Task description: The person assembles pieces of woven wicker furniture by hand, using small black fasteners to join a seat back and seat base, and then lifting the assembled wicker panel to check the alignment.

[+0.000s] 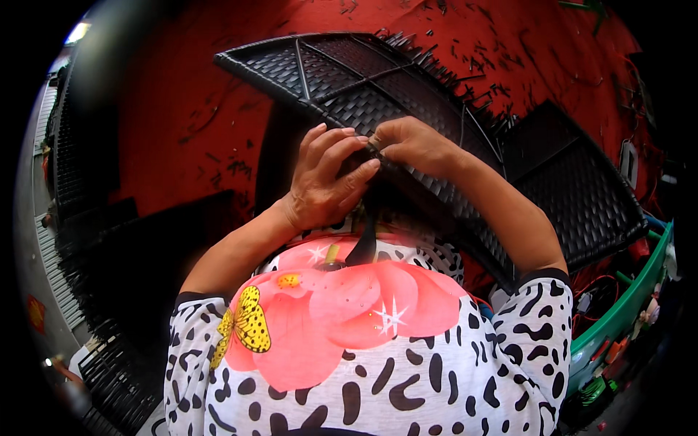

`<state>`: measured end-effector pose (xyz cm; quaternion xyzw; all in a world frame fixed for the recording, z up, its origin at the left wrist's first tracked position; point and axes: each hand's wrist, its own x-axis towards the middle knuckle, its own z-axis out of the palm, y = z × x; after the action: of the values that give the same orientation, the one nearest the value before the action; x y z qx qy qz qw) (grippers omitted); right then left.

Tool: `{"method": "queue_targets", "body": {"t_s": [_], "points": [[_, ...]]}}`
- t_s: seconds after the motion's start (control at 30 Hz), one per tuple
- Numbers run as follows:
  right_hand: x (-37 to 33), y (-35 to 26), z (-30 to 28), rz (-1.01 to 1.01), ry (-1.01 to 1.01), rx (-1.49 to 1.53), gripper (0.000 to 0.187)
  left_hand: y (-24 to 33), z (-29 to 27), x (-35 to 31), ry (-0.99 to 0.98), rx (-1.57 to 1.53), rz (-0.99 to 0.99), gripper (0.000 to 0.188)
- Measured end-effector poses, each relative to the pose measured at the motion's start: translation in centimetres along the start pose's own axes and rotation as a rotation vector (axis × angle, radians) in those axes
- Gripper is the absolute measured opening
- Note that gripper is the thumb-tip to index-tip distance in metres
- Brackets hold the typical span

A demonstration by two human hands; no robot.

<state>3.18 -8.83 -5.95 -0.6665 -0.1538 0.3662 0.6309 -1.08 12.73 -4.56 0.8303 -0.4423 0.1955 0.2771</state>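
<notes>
While right hand (420, 147) pinches the near edge of woven panel (374, 104) just beyond patterned shirt (465, 367), left hand (325, 174) arches alongside, grip can't be told. Uneven pull toward shirt could loosen weave.

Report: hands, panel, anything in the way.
Left hand, right hand at edge of panel. Exact grip unclear. Scraps on red floor, clear of hands.

The red floor (174, 87) is littered with dark scraps (238, 168). On the right, a curved green edge (614, 324) is seen, with small red and orange objects (616, 350) scattered beside it. Pale ribbed panels (55, 270) are glimpsed far left, past dark, blurred shapes.
</notes>
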Motion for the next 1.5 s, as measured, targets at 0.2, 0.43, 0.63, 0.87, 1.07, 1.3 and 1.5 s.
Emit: {"method": "queue_targets", "body": {"t_s": [0.2, 0.43, 0.63, 0.87, 1.07, 1.3, 1.5], "points": [[0.1, -0.2, 0.2, 0.073, 0.000, 0.176, 0.020, 0.2, -0.4, 0.0, 0.023, -0.095, 0.025, 0.044], [-0.1, 0.0, 2.0, 0.017, 0.261, 0.335, 0.032, 0.8, -0.1, 0.6, 0.031, -0.174, 0.021, 0.043], [-0.1, -0.1, 1.6, -0.014, 0.461, 0.121, 0.028, 0.2, 0.4, 1.4, 0.065, -0.186, -0.018, 0.040], [0.1, 1.2, -0.5, 0.069, 0.597, 0.010, 0.031, -2.0, 3.7, 2.1, 0.102, -0.242, 0.013, 0.043], [0.5, 2.7, -1.7, 0.051, 0.691, -0.066, 0.037, -3.0, 5.7, 2.7, 0.104, -0.186, 0.075, 0.041], [1.8, 3.6, -2.0, 0.151, 0.718, -0.197, 0.034, -3.8, 5.6, 3.6, 0.006, -0.182, 0.024, 0.027], [1.7, 5.8, -2.5, 0.033, 0.624, 0.038, 0.035, -3.7, 6.2, 2.7, 0.026, -0.257, -0.025, 0.025]]}}
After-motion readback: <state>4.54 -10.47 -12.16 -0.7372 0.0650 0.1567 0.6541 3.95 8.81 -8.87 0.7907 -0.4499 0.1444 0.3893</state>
